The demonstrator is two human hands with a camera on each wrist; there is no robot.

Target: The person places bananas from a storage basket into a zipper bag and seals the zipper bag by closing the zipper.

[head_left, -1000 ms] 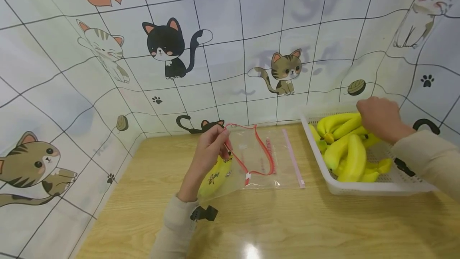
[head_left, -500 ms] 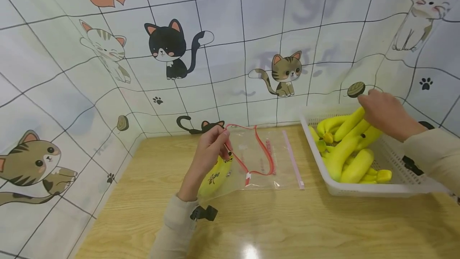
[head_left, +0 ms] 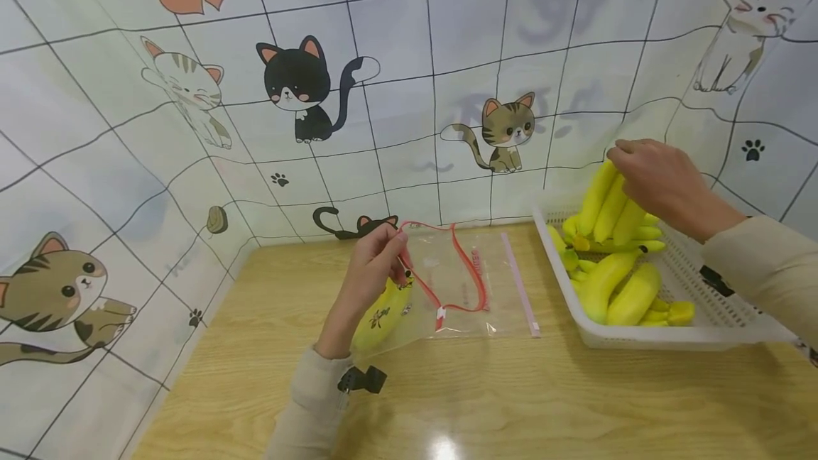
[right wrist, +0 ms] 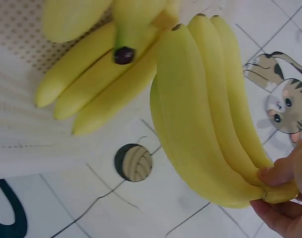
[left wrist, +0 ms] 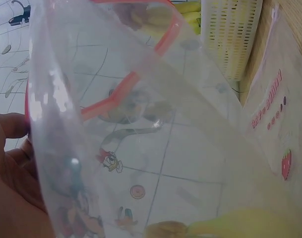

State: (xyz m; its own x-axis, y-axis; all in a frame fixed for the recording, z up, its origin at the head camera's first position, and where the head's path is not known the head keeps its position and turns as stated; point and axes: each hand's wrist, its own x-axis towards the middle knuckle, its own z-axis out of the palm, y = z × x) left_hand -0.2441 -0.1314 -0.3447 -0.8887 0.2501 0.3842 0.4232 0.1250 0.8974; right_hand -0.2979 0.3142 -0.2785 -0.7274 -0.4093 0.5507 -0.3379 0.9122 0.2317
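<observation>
Here right hand (head_left: 664,179) grips bananas (head_left: 610,208) (lifted); left hand (head_left: 373,268) pinches bag (head_left: 460,282).

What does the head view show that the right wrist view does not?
Only the head view: the left hand pinching the red rim of the clear bag, and the table. Only the right wrist view: the fingertips gripping the bunch's end. Both: the right hand holding the banana bunch above the white basket.

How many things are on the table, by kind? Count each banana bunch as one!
Banana bunches: 4, one lifted by the right hand at, two in the basket, one in the bag
Zip bags: 1
White baskets: 1
Total: 6
</observation>
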